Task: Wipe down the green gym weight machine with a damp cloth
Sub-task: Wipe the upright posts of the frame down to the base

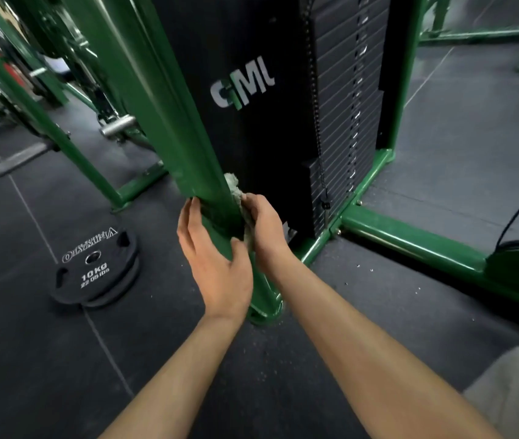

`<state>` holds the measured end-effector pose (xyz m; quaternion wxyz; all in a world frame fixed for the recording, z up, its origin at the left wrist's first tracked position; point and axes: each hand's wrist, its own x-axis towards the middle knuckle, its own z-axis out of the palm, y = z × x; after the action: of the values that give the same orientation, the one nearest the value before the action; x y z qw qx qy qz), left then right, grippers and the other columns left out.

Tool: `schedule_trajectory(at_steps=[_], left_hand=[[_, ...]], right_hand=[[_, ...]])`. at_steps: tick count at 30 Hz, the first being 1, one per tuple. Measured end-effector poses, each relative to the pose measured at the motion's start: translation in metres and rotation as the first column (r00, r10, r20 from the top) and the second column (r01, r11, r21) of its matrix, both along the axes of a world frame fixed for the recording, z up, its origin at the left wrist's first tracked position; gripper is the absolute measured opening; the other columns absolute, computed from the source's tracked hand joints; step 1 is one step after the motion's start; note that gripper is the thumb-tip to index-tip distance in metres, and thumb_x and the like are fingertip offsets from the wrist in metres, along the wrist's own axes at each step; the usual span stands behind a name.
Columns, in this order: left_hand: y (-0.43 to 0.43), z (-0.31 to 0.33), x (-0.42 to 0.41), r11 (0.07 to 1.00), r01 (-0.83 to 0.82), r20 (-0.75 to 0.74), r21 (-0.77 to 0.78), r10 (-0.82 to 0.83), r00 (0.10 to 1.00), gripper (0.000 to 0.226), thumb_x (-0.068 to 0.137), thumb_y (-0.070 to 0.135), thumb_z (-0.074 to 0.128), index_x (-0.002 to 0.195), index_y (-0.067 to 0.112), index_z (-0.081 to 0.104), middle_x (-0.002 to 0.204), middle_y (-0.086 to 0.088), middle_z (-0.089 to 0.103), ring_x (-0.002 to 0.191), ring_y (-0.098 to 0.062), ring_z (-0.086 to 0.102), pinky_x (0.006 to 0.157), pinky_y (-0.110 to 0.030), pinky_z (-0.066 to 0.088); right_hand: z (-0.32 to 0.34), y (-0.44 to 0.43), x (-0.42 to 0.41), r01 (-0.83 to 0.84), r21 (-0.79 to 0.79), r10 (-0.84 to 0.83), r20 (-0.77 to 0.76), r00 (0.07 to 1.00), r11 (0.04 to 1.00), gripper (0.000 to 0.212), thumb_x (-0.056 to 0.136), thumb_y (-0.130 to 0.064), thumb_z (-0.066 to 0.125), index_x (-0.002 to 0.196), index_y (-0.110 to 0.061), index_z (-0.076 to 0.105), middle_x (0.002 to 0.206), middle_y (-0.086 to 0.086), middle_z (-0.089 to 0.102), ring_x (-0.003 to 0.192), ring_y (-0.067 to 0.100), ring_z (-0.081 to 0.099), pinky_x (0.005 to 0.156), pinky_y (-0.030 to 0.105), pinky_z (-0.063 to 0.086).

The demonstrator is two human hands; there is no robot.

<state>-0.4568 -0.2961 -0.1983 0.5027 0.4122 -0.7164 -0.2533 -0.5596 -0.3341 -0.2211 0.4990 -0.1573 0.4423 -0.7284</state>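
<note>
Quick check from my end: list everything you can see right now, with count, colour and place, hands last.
Upright post: one, green, centre, running down to the floor.
Cloth: one, pale, pressed on the post's right side.
Panel: one, black with a logo, behind the post.
Weight stack: one, black, right of the panel.
Base frame: one, green, on the floor at right.
Weight plates: a small stack, black, marked 10 kg, on the floor at left.
Floor: dark mats.
Other racks: green, far left.
Left hand: touches the post's left and front faces.
Right hand: holds the cloth against the post.
</note>
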Motion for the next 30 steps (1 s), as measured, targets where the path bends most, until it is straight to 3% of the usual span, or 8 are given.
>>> schedule_trajectory(at_steps=[3,8,11,14,21,23,27,30], left_hand=[[-0.001,0.010,-0.002,1.000,-0.005,-0.002,-0.005,0.005,1.000,0.087,0.085,-0.006,0.065,0.160,0.021,0.029,0.164,0.010,0.024,0.152,-0.008,0.026,0.116,-0.013,0.028],[0.000,0.011,0.001,1.000,-0.003,0.032,-0.006,0.004,0.999,0.085,0.087,-0.004,0.066,0.160,0.022,0.029,0.164,0.009,0.025,0.151,-0.005,0.027,0.117,-0.013,0.028],[0.000,0.024,0.005,1.000,0.018,0.008,-0.019,-0.018,1.000,0.084,0.091,-0.004,0.064,0.161,0.026,0.028,0.163,0.012,0.026,0.151,-0.011,0.030,0.123,-0.038,0.035],[-0.001,0.052,0.004,0.995,0.039,-0.027,-0.088,-0.042,0.999,0.087,0.093,-0.004,0.064,0.163,0.030,0.025,0.165,0.015,0.023,0.152,-0.011,0.031,0.123,-0.041,0.035],[-0.008,0.091,-0.006,0.996,-0.010,-0.082,-0.092,0.003,0.997,0.084,0.088,-0.002,0.071,0.158,0.026,0.034,0.158,0.009,0.028,0.145,-0.019,0.038,0.120,-0.049,0.038],[-0.008,0.101,-0.003,0.995,-0.008,-0.075,-0.098,0.000,0.997,0.083,0.087,-0.003,0.073,0.156,0.025,0.037,0.156,0.006,0.031,0.142,-0.021,0.042,0.119,-0.045,0.040],[-0.013,0.152,0.000,0.985,-0.025,-0.076,-0.172,0.012,0.997,0.075,0.091,-0.001,0.067,0.156,0.022,0.038,0.158,0.002,0.031,0.145,-0.007,0.034,0.114,-0.006,0.023],[-0.019,0.185,-0.002,0.971,-0.016,-0.094,-0.238,-0.007,0.996,0.073,0.095,0.001,0.062,0.159,0.021,0.034,0.162,0.005,0.028,0.148,0.002,0.027,0.118,-0.009,0.021]], right_hand=[[0.009,-0.005,0.000,0.019,-0.039,-0.020,-0.028,0.999,0.999,0.041,0.089,-0.045,0.056,0.108,-0.018,0.080,0.113,0.011,0.076,0.113,0.029,0.069,0.108,0.050,0.051],[-0.041,-0.008,0.003,-0.003,0.169,0.066,-0.369,0.927,0.986,0.048,0.093,-0.052,0.039,0.102,-0.018,0.072,0.097,0.010,0.075,0.098,0.033,0.070,0.094,0.062,0.053],[-0.064,-0.002,0.000,-0.042,0.376,0.129,-0.210,0.969,0.926,0.041,0.100,-0.049,0.040,0.094,-0.025,0.073,0.097,0.011,0.077,0.094,0.031,0.073,0.095,0.054,0.057],[-0.040,-0.003,0.001,-0.082,0.427,0.166,-0.162,0.973,0.901,0.047,0.092,-0.058,0.043,0.098,-0.025,0.076,0.094,0.008,0.078,0.090,0.029,0.074,0.095,0.050,0.058],[0.137,-0.009,-0.002,-0.091,-0.022,0.086,-0.147,0.985,0.996,0.044,0.093,-0.055,0.045,0.094,-0.030,0.081,0.099,0.006,0.078,0.103,0.028,0.073,0.102,0.048,0.055],[0.186,-0.013,-0.005,-0.116,-0.127,0.103,-0.108,0.989,0.985,0.046,0.102,-0.044,0.043,0.085,-0.022,0.079,0.090,0.006,0.076,0.094,0.024,0.072,0.095,0.040,0.057],[0.207,-0.009,-0.004,-0.083,-0.151,0.075,-0.058,0.996,0.985,0.042,0.095,-0.040,0.047,0.087,-0.017,0.081,0.096,0.012,0.076,0.099,0.030,0.069,0.099,0.045,0.055],[0.176,-0.002,-0.001,-0.027,0.023,0.030,-0.143,0.989,0.999,0.043,0.094,-0.044,0.045,0.090,-0.011,0.074,0.090,0.014,0.074,0.092,0.035,0.070,0.084,0.045,0.057]])
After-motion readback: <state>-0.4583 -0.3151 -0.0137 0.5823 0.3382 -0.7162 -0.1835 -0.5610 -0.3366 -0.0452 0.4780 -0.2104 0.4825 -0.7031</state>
